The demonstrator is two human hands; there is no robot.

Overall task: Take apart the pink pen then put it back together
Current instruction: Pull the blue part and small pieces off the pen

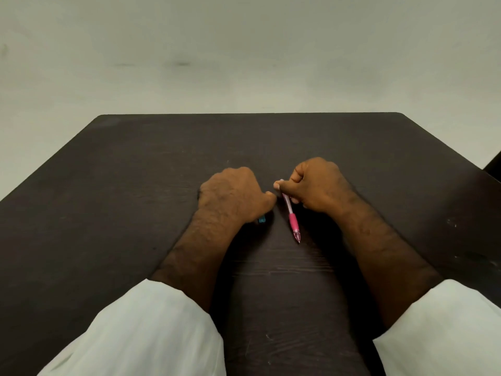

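Note:
The pink pen [291,215] has a clear pink barrel and a darker pink grip, and its tip points toward me and down at the table. My right hand [317,184] is shut on its upper end, thumb pressed over the top. My left hand [233,195] rests knuckles-up on the table just left of the pen, fingers curled. A small blue piece [262,219] peeks out from under its heel; the rest of that object is hidden, so I cannot tell whether the hand grips it.
A dark wooden table [135,185] fills the lower view, its far edge meeting a pale wall or floor beyond. White sleeves cover both of my forearms near the bottom. A dark object shows at the right edge [494,166].

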